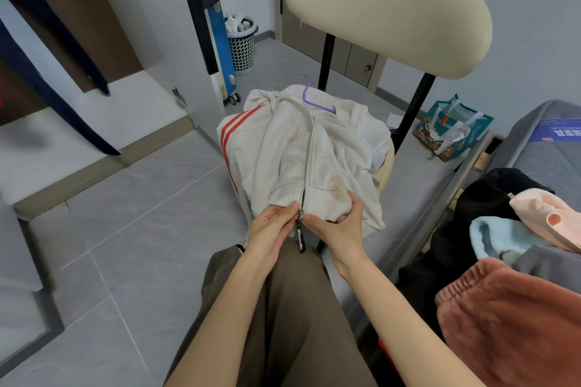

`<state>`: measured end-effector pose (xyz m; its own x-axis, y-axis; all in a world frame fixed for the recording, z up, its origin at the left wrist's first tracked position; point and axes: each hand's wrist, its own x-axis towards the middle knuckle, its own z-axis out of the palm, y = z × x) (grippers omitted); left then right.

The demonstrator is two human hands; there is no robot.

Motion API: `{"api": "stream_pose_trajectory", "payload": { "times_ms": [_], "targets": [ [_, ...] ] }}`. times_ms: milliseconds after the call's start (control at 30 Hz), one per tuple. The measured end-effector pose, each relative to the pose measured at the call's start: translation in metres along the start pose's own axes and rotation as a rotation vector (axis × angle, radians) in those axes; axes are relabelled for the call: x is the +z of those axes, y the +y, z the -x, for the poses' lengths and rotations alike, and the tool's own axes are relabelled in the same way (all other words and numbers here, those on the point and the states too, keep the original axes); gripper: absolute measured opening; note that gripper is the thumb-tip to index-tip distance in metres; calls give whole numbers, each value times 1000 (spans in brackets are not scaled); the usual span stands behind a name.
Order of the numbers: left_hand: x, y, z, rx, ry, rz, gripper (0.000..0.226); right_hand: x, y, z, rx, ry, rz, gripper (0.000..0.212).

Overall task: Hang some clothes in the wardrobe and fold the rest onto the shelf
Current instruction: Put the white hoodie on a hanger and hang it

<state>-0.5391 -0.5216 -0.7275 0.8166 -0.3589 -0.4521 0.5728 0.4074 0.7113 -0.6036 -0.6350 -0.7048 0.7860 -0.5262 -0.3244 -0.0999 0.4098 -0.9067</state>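
Brown trousers (pixel 283 324) on the person's legs fill the bottom of the view, and two bare arms reach out over them. Just past the knees, a white jacket (pixel 301 151) with red stripes lies on the seat of a chair (pixel 386 12) with a cream back. A purple hanger (pixel 309 94) pokes out of its collar. Both hands meet at the bottom of the zip. The left hand (pixel 270 232) pinches the hem on one side of the zip. The right hand (pixel 339 226) grips the hem on the other side, fingers curled under the cloth. A black zip pull (pixel 300 237) hangs between them. More clothes (pixel 518 245) are piled at the right, pink, blue, black and rust. The open wardrobe (pixel 94 41) stands at the left.
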Motion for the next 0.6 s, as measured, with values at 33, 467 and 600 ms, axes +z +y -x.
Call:
{"api": "stream_pose_trajectory", "payload": {
  "times_ms": [33, 467, 600],
  "targets": [
    [0, 0, 1, 10, 1, 14, 7, 0, 0, -1, 24, -10, -55, 89],
    [3, 2, 4, 10, -2, 5, 8, 3, -1, -1, 52, -32, -146, 87],
    [3, 2, 4, 11, -11, -42, 13, 5, -5, -3, 45, -14, -153, 86]
  ]
}}
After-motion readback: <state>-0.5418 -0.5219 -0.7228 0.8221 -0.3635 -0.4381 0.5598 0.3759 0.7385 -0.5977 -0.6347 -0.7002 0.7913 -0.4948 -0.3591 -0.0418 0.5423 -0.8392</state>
